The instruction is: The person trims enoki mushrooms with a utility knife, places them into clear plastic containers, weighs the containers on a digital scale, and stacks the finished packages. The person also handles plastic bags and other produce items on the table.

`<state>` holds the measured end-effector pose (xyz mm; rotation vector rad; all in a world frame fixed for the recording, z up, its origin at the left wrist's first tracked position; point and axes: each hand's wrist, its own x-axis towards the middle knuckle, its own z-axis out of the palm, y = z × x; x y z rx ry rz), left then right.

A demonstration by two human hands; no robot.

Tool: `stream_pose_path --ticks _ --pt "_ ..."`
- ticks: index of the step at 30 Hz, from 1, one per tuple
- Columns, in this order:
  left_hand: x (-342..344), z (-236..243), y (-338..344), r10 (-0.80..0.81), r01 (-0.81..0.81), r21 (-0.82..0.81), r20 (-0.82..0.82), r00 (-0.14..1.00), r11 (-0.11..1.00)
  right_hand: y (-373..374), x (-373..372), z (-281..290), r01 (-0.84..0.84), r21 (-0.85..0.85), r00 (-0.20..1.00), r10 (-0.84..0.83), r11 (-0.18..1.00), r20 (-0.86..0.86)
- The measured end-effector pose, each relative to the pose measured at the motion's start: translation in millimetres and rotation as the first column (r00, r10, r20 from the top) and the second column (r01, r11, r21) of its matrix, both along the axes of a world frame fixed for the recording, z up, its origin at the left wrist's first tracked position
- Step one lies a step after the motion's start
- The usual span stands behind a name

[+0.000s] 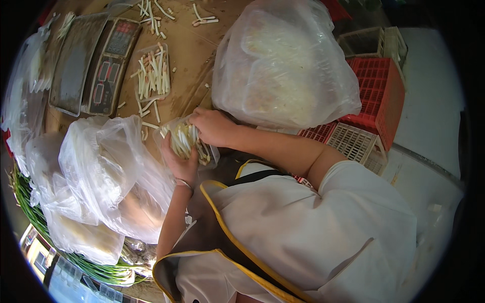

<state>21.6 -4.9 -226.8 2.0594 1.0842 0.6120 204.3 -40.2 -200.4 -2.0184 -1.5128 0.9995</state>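
Observation:
A clear plastic tray filled with pale, cut vegetable stalks is held close in front of me at the table's near edge. My left hand grips its left and near side, thumb and fingers curled around the stalks and the tray wall. At the tray's far right corner, the bent fingers of my right hand press in over the stalk ends; what exactly they pinch is hidden. Just beyond stands a second clear tray packed with white stalks. A few loose stalks lie between the two trays.
A large plastic bag of pale contents stands at the right, beside stacked red crates. More filled bags crowd the left, near long green stems. A digital scale sits far left; scattered stalks lie at the back.

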Motion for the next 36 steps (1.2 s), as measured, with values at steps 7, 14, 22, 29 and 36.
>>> stream_pose_path --ticks 7,14,22,29,36 --pt "0.0 4.7 -1.8 0.055 -0.049 -0.11 0.051 0.997 0.993 -4.8 -1.0 -8.2 0.052 0.17 0.99 -0.028 0.984 -0.139" --pt "-2.6 0.2 -3.5 0.007 -0.008 0.049 0.024 1.0 0.999 -10.1 -0.8 -13.2 0.096 0.311 0.97 -0.018 0.946 -0.242" --pt "-5.7 -0.5 -1.1 -0.086 0.087 0.003 -0.019 0.996 0.996 -14.7 1.5 -15.8 0.104 0.334 0.941 0.015 0.937 -0.337" --pt "5.2 5.5 -3.0 0.023 -0.027 -0.042 -0.08 0.997 0.999 -22.5 -7.5 -3.6 0.109 0.318 0.924 0.021 0.942 -0.381" --pt "9.2 -2.1 -2.8 0.065 -0.062 0.027 -0.119 0.991 0.998 -27.1 -19.6 1.2 0.374 0.247 0.869 -0.244 0.894 -0.431"
